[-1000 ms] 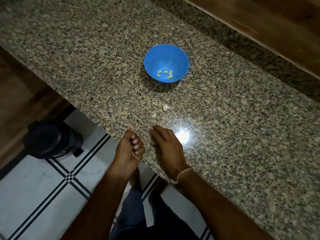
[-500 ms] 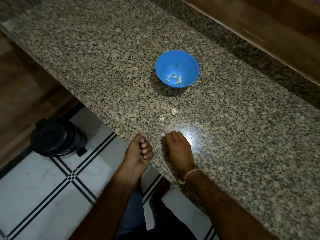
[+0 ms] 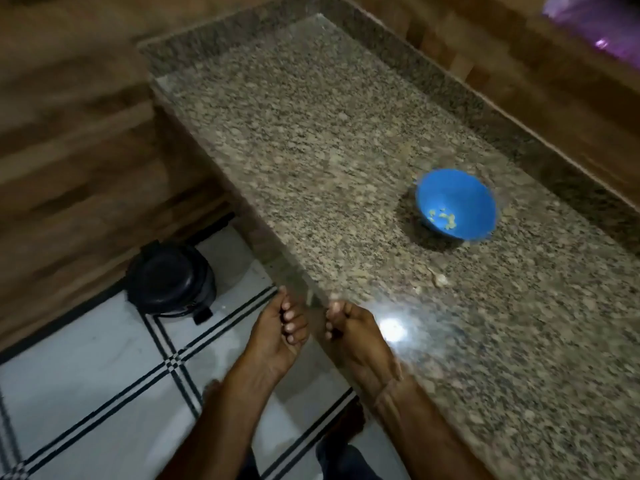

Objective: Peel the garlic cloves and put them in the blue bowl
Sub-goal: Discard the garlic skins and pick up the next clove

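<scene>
Garlic cloves [image 3: 443,218], pale and already peeled, lie in a small heap at the bottom of the blue bowl [image 3: 460,190]. The bowl stands on the speckled granite surface [image 3: 311,161], well beyond the right grip [image 3: 360,337] and off to its right. Both grips are a person's bare hands, set close together at the surface's near edge. The right grip rests on the stone with its fingers tucked down at the lip. The left grip [image 3: 277,334] hangs just off the edge over the tiled floor [image 3: 86,358], fingers curled inward like a cup. Blur hides whether either one holds a clove or a scrap of skin; it cannot be told.

A single pale piece [image 3: 440,280] lies on the surface between the right grip and the bowl, and whether it is a clove or a peel is unclear. A black bin [image 3: 171,282] sits on the floor to the left of the left grip.

The gap between the two grips looks like the weak point. Anything pushed over the edge could miss the cupped fingers and land on the floor rather than in the bin. The lone piece also blends into the mottled stone and could be overlooked. A hurried reach from the right grip toward the bowl might nudge it, since it looks light, and spill the finished cloves.
</scene>
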`<state>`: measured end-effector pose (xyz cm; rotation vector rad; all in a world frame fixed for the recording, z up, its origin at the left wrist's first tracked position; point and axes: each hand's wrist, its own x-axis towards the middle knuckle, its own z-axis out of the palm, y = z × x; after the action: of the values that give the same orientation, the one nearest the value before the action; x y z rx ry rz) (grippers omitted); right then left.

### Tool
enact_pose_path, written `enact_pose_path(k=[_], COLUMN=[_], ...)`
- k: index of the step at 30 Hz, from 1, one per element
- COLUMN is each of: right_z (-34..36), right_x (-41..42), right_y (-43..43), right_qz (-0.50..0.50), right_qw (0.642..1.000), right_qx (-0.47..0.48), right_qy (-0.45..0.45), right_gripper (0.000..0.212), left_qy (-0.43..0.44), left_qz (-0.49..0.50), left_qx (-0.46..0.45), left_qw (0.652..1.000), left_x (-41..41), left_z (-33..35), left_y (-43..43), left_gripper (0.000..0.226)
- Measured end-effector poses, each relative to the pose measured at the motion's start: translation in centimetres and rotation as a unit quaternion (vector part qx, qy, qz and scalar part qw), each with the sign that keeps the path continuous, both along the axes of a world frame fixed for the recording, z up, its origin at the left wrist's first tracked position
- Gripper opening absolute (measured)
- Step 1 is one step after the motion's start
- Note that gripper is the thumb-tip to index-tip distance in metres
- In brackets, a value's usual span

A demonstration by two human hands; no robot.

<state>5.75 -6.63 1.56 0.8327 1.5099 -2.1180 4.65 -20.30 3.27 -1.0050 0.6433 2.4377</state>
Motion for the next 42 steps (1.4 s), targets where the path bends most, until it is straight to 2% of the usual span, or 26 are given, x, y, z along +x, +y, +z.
enact_pose_path(k=[7,11,16,24,29,34,38,41,42], right_z=[2.0,1.8,-0.1,-4.7,-11.1,-25.0,-37.1,-44.1,-45.4], right_x=[-4.0,-5.2,-7.5,-13.1,-16.8,-19.6,-22.6,-24.6,-25.2], right_y=[-17.3,-25.8,-32.1,-40.9,-45.0,-47.5,-50.0,-51.7,-52.0], right_qz=[0.05,0.075,0.101,0.159,0.181,0.182,0.149,0.13,0.136], right_qw=[0.997,0.996,0.992,0.981,0.969,0.958,0.96,0.955,0.953], right_qx=[-0.053,-0.051,-0.045,-0.029,-0.026,-0.024,-0.005,0.008,0.013], right_qy=[-0.002,-0.028,-0.064,-0.104,-0.167,-0.222,-0.239,-0.265,-0.27], right_gripper=[0.029,0.025,0.033,0.034,0.027,0.019,0.018,0.023,0.031], left_qy=[0.004,-0.01,-0.026,-0.066,-0.137,-0.238,-0.275,-0.263,-0.263], left_qz=[0.066,0.116,0.179,0.258,0.243,0.234,0.292,0.273,0.266], left_qx=[-0.02,-0.02,-0.024,-0.052,-0.015,0.007,-0.003,0.017,0.029], left_qw=[0.998,0.993,0.983,0.963,0.96,0.943,0.916,0.925,0.927], left_x=[-0.6,0.0,0.4,-1.5,-5.1,-9.2,-14.5,-17.5,-18.0], left_z=[0.1,-0.6,-1.0,-3.7,-12.2,-26.6,-38.7,-45.4,-46.7], left_y=[-17.6,-26.8,-34.4,-42.9,-45.8,-46.8,-47.9,-49.1,-49.3], left_gripper=[0.05,0.049,0.055,0.051,0.05,0.044,0.032,0.079,0.089])
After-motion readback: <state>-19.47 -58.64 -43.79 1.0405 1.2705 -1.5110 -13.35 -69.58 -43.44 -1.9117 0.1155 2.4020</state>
